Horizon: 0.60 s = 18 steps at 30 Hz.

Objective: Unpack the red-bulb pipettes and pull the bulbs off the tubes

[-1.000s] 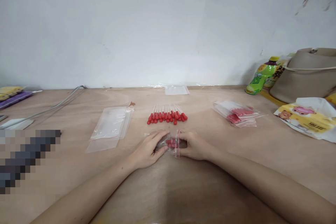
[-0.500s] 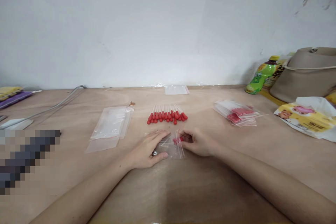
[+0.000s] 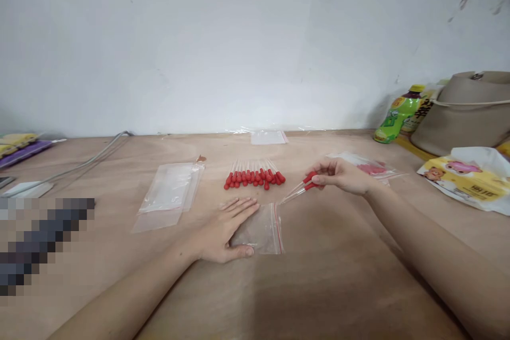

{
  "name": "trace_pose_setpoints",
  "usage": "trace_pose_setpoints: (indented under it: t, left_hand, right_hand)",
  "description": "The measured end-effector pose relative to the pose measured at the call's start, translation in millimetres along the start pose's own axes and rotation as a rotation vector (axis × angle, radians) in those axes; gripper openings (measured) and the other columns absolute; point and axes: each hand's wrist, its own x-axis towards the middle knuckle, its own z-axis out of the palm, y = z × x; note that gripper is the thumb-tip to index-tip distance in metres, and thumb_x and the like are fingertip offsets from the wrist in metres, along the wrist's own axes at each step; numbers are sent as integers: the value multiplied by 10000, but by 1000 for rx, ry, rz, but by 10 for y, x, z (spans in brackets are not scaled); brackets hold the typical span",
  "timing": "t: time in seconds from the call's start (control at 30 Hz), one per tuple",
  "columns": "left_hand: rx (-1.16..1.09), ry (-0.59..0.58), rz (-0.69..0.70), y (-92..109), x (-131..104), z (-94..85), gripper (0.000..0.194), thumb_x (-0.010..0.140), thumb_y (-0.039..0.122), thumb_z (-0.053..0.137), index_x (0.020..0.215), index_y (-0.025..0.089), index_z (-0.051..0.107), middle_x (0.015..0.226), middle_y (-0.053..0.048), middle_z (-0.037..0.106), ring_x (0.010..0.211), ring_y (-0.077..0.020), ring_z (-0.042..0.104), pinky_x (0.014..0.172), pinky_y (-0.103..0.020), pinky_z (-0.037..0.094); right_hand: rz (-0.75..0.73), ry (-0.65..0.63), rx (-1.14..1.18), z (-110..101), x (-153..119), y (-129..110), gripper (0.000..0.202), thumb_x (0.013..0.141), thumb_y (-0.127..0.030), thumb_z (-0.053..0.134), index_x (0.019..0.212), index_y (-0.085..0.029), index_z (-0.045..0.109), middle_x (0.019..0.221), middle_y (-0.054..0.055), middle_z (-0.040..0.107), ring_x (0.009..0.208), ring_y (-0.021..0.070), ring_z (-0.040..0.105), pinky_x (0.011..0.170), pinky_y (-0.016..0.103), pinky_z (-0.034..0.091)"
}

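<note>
My left hand (image 3: 229, 231) lies flat, fingers spread, on the left part of a clear zip bag (image 3: 265, 231) with a red line along its right edge. My right hand (image 3: 338, 176) pinches the red bulbs of clear droppers (image 3: 306, 183), whose thin tips point down-left toward the bag's upper right corner. Beyond the bag several more droppers (image 3: 255, 176) lie in a row, red bulbs nearest me. Partly behind my right hand is a pile of zip bags (image 3: 372, 168) with red bulbs inside.
Flat clear bags (image 3: 167, 191) lie at the left, and another bag (image 3: 269, 137) is by the wall. A green bottle (image 3: 398, 117), a beige bucket-shaped bag (image 3: 462, 111) and a yellow-white package (image 3: 470, 175) stand or lie at the right. A grey cable (image 3: 91, 156) crosses the left side.
My right hand has moved right and up from the bag's opening, with the droppers now out of the bag. The bag lies flatter under my left hand, which has barely shifted.
</note>
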Motion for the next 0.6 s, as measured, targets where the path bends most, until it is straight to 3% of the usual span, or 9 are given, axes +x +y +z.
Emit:
trace_pose_setpoints:
  t: [0.1,0.2,0.33,0.43,0.6]
  left_hand:
    - [17,-18,8,2,1,-3,807,782,582,464,1406,236,85,1470,-81,105,1343,-280,122,1084,-488,153]
    - [26,-34,19,9,8,-9,769,792,577,452,1401,272,96,1474,-64,68,1344,-290,99,1077,-501,152]
    - [31,-42,22,25,20,-19,751,797,576,442,1398,292,93,1476,-55,48,1345,-299,75,1073,-512,140]
    - [34,-45,14,32,24,-17,757,798,580,437,1399,288,82,1476,-59,38,1347,-293,67,1074,-507,135]
    - [24,-37,22,26,22,-7,768,790,583,448,1399,287,85,1477,-58,34,1346,-297,70,1075,-505,133]
  right_hand:
    - [-109,192,-9,-38,15,-51,308,673,-372,688,880,-151,632,811,51,670,633,106,580,632,268,470]
    - [-304,458,-63,55,138,-76,271,726,-383,639,891,-169,618,849,49,667,679,125,600,655,286,485]
    - [-580,728,-476,312,431,-56,189,787,-324,582,904,-179,616,845,52,645,760,159,596,699,309,484]
    - [-712,681,-877,510,661,-4,154,854,-220,478,926,-179,608,857,67,626,787,159,566,711,285,454]
    - [-748,506,-1370,734,890,77,228,870,-105,389,893,-142,612,807,88,595,745,174,506,666,274,385]
